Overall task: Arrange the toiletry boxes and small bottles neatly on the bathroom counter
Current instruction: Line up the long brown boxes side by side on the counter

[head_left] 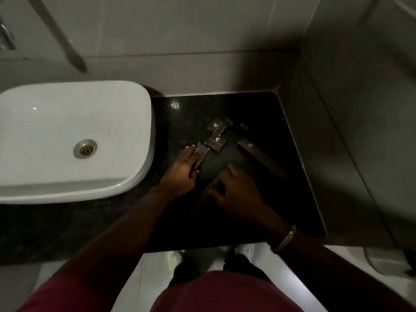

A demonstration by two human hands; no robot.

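Observation:
On the black stone counter [270,199] lies a dark flat tray [216,165]. Two small brown boxes [217,127] [216,144] sit at its far edge. Behind them are two small green-capped bottles [229,121] [243,126]. A long brown box [258,157] lies along the tray's right side. My left hand [182,170] grips another long, thin box [201,154] at the tray's left edge. My right hand [234,190] rests on the tray's near right edge with its fingers spread. The dim light hides what is under its palm.
A white basin [56,176] stands on the counter to the left, close to my left forearm. Grey tiled walls [337,131] close off the back and right side. The counter's front edge runs above my feet.

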